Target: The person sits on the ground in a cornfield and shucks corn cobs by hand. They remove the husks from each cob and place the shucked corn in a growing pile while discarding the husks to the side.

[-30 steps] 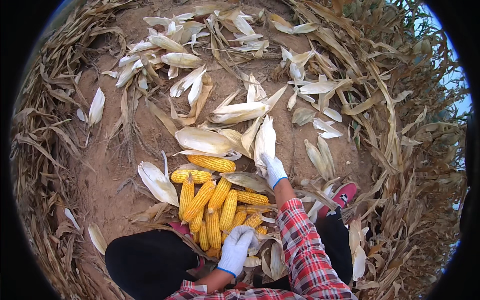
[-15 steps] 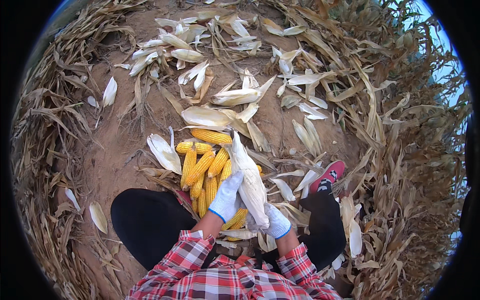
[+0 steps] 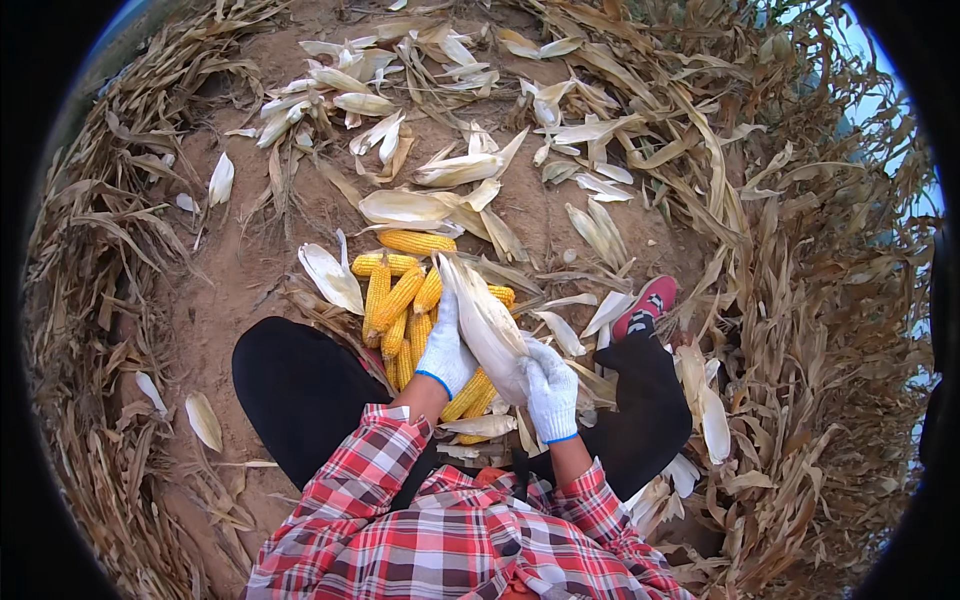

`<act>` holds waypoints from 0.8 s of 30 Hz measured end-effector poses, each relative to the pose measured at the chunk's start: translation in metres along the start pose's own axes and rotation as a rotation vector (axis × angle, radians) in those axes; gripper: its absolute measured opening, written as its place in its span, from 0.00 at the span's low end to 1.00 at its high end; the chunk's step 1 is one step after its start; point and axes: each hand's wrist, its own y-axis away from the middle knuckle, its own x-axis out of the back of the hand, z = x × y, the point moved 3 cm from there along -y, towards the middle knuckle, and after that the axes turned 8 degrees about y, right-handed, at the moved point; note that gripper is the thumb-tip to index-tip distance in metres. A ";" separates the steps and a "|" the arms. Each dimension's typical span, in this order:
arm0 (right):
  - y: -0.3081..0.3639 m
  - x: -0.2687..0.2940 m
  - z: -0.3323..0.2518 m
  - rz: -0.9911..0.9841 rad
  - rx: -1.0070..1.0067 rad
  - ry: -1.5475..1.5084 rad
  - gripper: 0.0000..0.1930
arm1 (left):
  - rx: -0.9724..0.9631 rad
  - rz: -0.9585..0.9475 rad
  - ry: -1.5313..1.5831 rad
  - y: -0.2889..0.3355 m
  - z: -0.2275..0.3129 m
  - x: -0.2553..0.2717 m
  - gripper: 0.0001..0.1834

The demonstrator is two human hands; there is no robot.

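An ear of corn [image 3: 482, 318], still wrapped in pale dry husk, lies slantwise between my two hands. My left hand [image 3: 447, 345], in a white knit glove with blue cuff trim, is closed along its left side; part of the fingers is behind the ear. My right hand [image 3: 551, 388], gloved alike, grips the husk at the lower right end with bent fingers. Under and left of the ear, bare yellow corn cobs [image 3: 397, 302] are heaped on the ground between my legs. Some of them are hidden by my left hand and the held ear.
Loose pale husks [image 3: 405, 207] lie scattered over the brown soil [image 3: 250, 235] ahead. Dry corn stalks and leaves [image 3: 800, 330] pile up on the right, with more stalks [image 3: 90, 250] along the left. My red shoe [image 3: 648, 302] rests right of the cobs.
The husked ear has tilted further leftward at its top. My right hand has moved up from under its lower end onto its right side; my left hand has slid slightly upward.
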 end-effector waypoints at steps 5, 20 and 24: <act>0.004 0.012 -0.014 0.100 -0.197 -0.796 0.11 | 0.026 0.133 -0.053 -0.004 0.002 0.016 0.30; 0.041 0.184 -0.054 0.724 0.029 0.575 0.10 | -0.462 0.347 -0.238 -0.008 0.043 0.017 0.25; 0.045 0.270 -0.038 0.714 -0.341 1.399 0.22 | -0.318 0.206 -0.307 0.002 0.024 -0.010 0.25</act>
